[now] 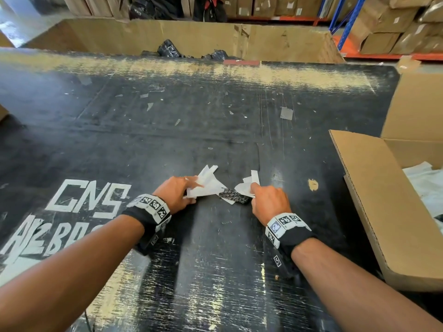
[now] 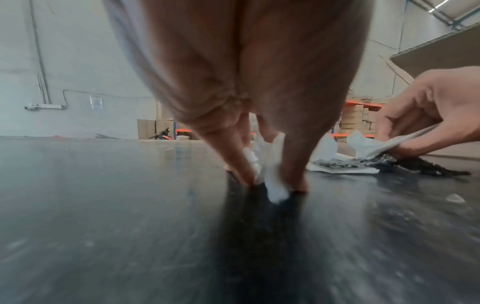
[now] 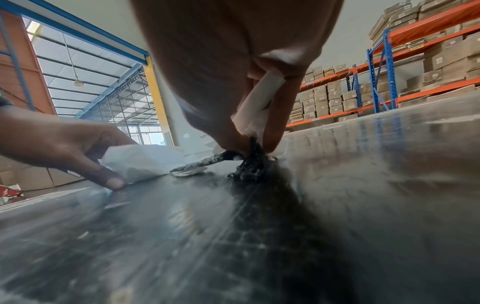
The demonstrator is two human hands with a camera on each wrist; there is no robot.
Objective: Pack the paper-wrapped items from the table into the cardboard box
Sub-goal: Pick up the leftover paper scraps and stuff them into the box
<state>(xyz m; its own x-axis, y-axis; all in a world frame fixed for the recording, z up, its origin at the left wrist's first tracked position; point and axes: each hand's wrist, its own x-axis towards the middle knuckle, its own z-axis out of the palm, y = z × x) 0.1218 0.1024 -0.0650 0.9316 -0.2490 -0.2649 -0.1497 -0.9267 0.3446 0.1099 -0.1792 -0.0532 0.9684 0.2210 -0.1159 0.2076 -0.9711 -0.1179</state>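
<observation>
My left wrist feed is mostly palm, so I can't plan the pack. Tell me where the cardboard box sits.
Observer: The cardboard box stands open just right of the right hand.
Operator: Report its contents.
Observer: Crumpled white paper lies inside; nothing else shows.
Operator: Check the item's wrapping.
Observer: From the head view, the dark bubble-textured item is bare in its middle. The left hand and the right hand each pinch wrapping paper at one end.
</observation>
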